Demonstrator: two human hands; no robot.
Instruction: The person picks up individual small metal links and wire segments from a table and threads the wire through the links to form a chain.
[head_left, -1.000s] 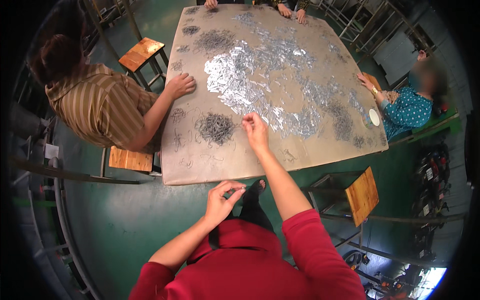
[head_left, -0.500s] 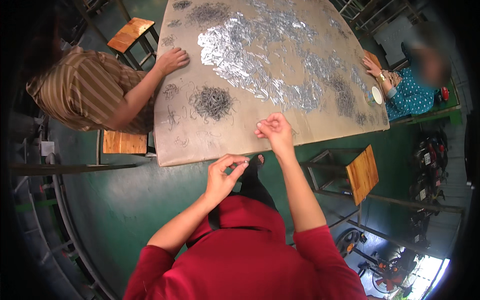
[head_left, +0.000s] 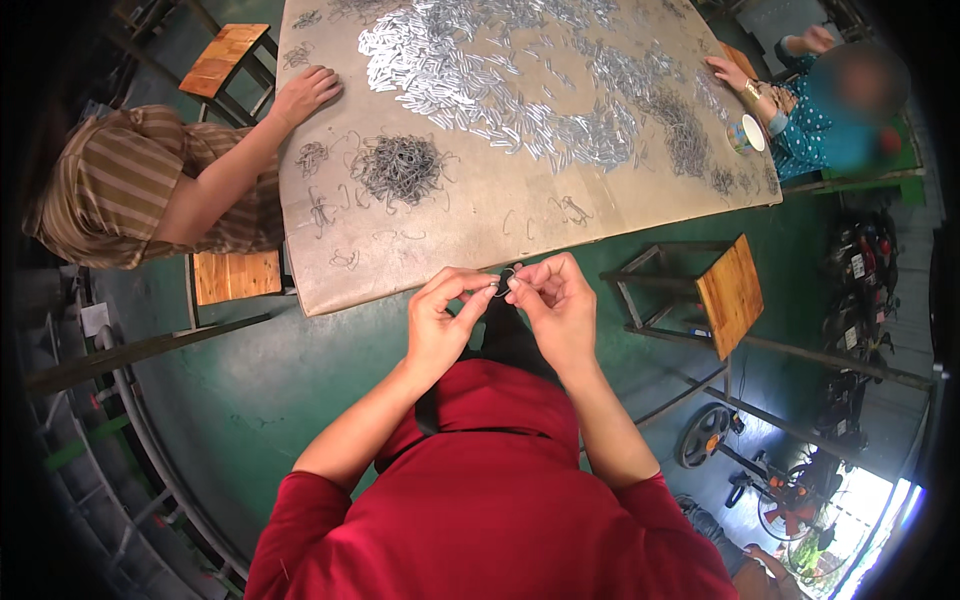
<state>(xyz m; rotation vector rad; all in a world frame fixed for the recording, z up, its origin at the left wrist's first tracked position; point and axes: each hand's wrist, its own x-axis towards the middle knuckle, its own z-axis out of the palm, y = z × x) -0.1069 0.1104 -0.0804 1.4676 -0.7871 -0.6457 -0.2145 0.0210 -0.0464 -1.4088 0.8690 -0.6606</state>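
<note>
My left hand and my right hand meet just off the near edge of the table. Thumb and fingers are pinched on both. Between the fingertips shows a thin, dark curved wire piece, gripped from either side; whether something smaller is also held cannot be made out. Beyond my left hand, a tangled heap of similar bent wire pieces lies on the table. Farther back spreads a large heap of short silver tube-like pieces. A few loose wires lie near the front edge.
At the left, a person in a striped top rests a hand on the table. Another person in dotted teal sits at the right by a paper cup. Wooden stools stand around; a metal rail runs at lower left.
My right hand has come back from over the table to meet my left. A curved wire now shows between them. The right-hand person has raised one hand.
</note>
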